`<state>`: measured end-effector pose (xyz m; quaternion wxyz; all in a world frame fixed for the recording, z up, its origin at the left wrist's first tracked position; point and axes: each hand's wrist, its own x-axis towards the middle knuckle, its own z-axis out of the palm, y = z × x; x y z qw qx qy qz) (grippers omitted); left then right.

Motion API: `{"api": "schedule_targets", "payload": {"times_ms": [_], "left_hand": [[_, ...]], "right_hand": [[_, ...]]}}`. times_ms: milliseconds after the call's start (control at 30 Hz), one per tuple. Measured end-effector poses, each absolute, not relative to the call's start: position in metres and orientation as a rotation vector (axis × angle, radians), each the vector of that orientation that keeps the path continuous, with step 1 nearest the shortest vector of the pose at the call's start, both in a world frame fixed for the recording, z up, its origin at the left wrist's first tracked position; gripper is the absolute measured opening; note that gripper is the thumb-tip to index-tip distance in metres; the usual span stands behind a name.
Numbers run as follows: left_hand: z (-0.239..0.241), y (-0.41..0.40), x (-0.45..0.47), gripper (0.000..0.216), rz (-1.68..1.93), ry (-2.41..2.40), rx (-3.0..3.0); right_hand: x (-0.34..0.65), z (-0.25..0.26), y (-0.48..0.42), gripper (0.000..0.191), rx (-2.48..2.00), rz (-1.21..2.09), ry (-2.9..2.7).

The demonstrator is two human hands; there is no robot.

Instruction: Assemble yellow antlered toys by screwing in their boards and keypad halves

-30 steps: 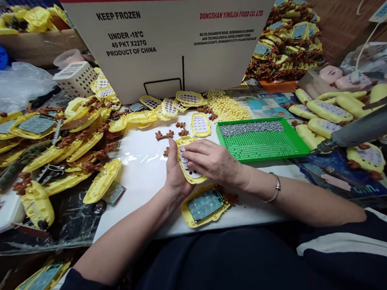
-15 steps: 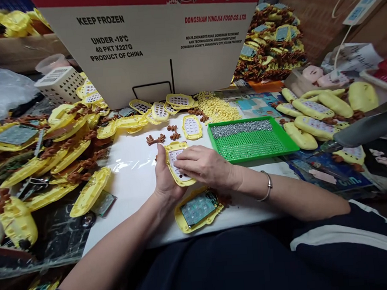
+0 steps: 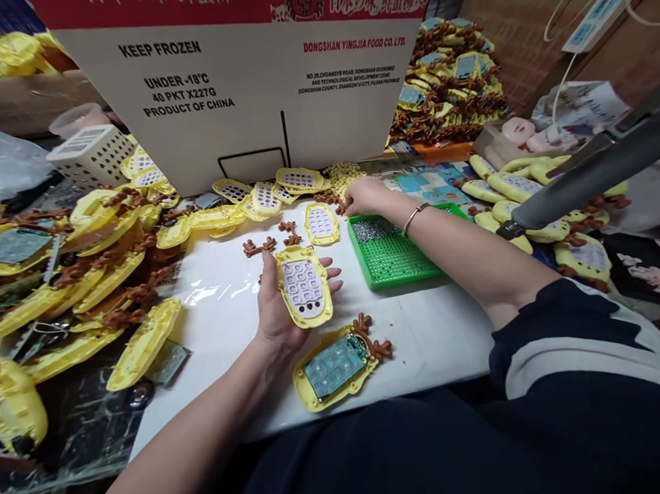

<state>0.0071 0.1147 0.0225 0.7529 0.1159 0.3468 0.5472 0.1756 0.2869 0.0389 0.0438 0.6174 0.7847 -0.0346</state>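
My left hand [image 3: 278,310] holds a yellow plastic shell half [image 3: 326,307] from below, thumb along its left side and fingertips showing past the right. A white rubber keypad [image 3: 303,280] sits inside the shell, with small dark holes at its lower end. Reaching far forward, my right hand [image 3: 363,198] has its fingers drawn together and pointing down beside brown antler-shaped pieces and a heap of small yellow pieces [image 3: 343,173]. Whatever its fingertips pinch is hidden. Close to my body lies another yellow shell half [image 3: 303,386] with a green circuit board [image 3: 336,369] and brown antlers [image 3: 378,346].
A green tray [image 3: 385,277] of small metal screws lies under my right forearm. Brown antler pieces [image 3: 259,246] and a shell with keypad [image 3: 322,223] rest on the white table. Shells pile up left [image 3: 108,268]; a large carton [image 3: 247,81] stands behind. A dark tool [image 3: 562,195] juts in from the right.
My right hand has left the keypad and moved forward to the heap of yellow pieces. The left hand still holds the shell, its keypad now uncovered. The view has shifted slightly.
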Motion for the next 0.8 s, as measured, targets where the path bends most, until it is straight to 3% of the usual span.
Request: {"api": "schedule_targets", "payload": {"times_ms": [333, 667, 733, 800], "left_hand": [[0.025, 0.115, 0.008, 0.067, 1.198, 0.783, 0.25], [0.026, 0.117, 0.006, 0.066, 1.236, 0.804, 0.269], [0.025, 0.119, 0.005, 0.067, 1.256, 0.802, 0.269], [0.023, 0.12, 0.004, 0.068, 1.286, 0.785, 0.275]], "right_hand": [[0.173, 0.04, 0.288, 0.016, 1.697, -0.191, 2.434], [0.171, 0.054, 0.272, 0.039, 1.817, -0.433, 2.605], [0.168, 0.063, 0.255, 0.039, 1.862, -0.592, 2.683], [0.164, 0.068, 0.23, 0.031, 1.883, -1.019, 2.779]]}}
